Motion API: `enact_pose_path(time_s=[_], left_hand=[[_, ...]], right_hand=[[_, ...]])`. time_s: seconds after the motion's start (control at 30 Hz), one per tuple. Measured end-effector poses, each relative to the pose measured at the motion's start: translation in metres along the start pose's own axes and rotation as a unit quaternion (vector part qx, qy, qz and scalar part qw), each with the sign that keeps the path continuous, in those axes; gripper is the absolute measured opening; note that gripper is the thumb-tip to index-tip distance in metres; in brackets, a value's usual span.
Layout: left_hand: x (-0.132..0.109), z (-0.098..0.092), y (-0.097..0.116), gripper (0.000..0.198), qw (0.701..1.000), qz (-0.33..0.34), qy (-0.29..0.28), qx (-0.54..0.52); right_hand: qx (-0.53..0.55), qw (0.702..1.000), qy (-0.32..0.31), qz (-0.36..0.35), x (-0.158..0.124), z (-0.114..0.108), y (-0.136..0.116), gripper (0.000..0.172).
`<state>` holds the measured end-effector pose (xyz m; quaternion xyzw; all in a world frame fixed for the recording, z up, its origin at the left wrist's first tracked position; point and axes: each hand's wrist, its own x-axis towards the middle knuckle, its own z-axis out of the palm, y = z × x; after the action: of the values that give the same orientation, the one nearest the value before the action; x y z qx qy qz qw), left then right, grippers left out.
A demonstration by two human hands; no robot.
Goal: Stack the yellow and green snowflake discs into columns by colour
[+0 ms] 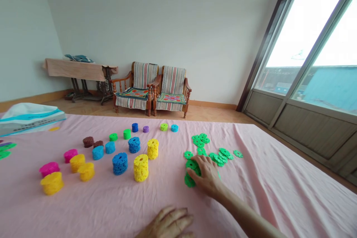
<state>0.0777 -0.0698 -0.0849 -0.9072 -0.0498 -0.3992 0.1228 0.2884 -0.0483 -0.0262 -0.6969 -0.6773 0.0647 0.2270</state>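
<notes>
My spread right hand (205,174) presses loose green discs (192,169); my left hand (167,224) seems empty; the yellow discs (141,168) already stand stacked.

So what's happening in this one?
A person's right hand is on a small heap of green plastic discs, with more green discs scattered just beyond it. Their left hand lies on the pink bedsheet, holding nothing visible. To the left stand stacks of yellow discs and blue discs.
</notes>
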Motion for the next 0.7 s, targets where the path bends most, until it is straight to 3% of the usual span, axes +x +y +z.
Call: enact_pose_path(time_s=[0.07,0.13,0.23,0.3,0.4,0.53,0.7], left_hand=[[-0.002,0.005,0.0,0.019,1.0,0.009,0.011,-0.008],[-0.004,0.008,0.001,0.018,1.0,0.009,-0.003,-0.016],[-0.004,0.009,0.002,0.019,0.999,0.003,-0.024,-0.024],[-0.003,0.006,0.003,0.02,0.999,0.002,-0.042,-0.024],[0.0,0.002,0.002,0.021,0.997,0.009,-0.074,-0.025],[0.0,0.002,0.001,0.02,0.998,0.012,-0.061,-0.032],[-0.003,0.008,-0.001,0.019,0.999,0.022,-0.024,-0.024]], right_hand=[[0.04,0.998,-0.014,-0.036,-0.003,-0.004,-0.003,0.03],[0.034,0.999,0.012,-0.03,0.004,-0.012,0.008,0.032],[-0.039,0.993,0.077,0.078,0.024,-0.027,0.048,0.044],[-0.107,0.97,0.09,0.2,0.034,-0.036,0.078,0.055],[-0.12,0.956,0.079,0.255,0.04,-0.041,0.107,0.065],[-0.108,0.966,0.042,0.232,0.036,-0.032,0.111,0.057],[-0.077,0.985,0.017,0.151,0.024,-0.012,0.085,0.05]])
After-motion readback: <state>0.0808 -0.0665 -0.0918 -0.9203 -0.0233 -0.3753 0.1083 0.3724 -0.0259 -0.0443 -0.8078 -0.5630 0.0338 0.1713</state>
